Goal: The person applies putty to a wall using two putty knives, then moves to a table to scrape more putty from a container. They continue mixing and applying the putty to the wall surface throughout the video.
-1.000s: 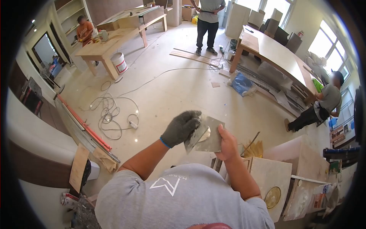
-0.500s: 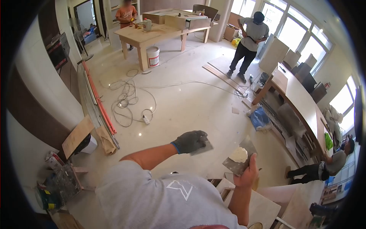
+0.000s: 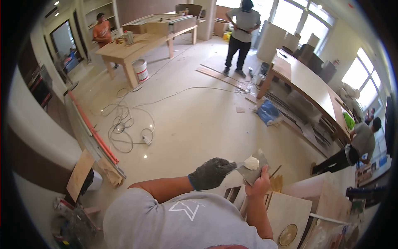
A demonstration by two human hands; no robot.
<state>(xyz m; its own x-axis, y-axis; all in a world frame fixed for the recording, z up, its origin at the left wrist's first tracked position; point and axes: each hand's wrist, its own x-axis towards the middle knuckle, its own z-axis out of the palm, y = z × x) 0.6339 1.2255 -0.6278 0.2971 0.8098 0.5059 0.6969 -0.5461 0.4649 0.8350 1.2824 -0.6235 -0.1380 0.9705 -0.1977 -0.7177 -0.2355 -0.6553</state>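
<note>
A dark glove covers my left hand [image 3: 212,173], its fingers closed round a scraper [image 3: 239,165] seen nearly edge-on. The scraper's tip reaches the pale paste [image 3: 251,162], which sits in a lump on a flat grey metal plate [image 3: 253,174]. Bare, my right hand [image 3: 259,183] grips that plate by its lower right edge, thumb on top. The two tools meet or overlap at the left side of the paste; exact contact is hard to tell.
Cables [image 3: 121,124] lie coiled on the floor. Wooden workbenches [image 3: 143,46] stand at the back, and a long table [image 3: 309,85] at the right. Three people show: one in orange [image 3: 101,31], one standing [image 3: 240,33], one bending [image 3: 360,145]. Boards [image 3: 290,203] lie beside my right arm.
My left hand has moved right, bringing the scraper to the paste. The plate has shifted slightly left in view. The camera's view has turned, so the room appears shifted left.
</note>
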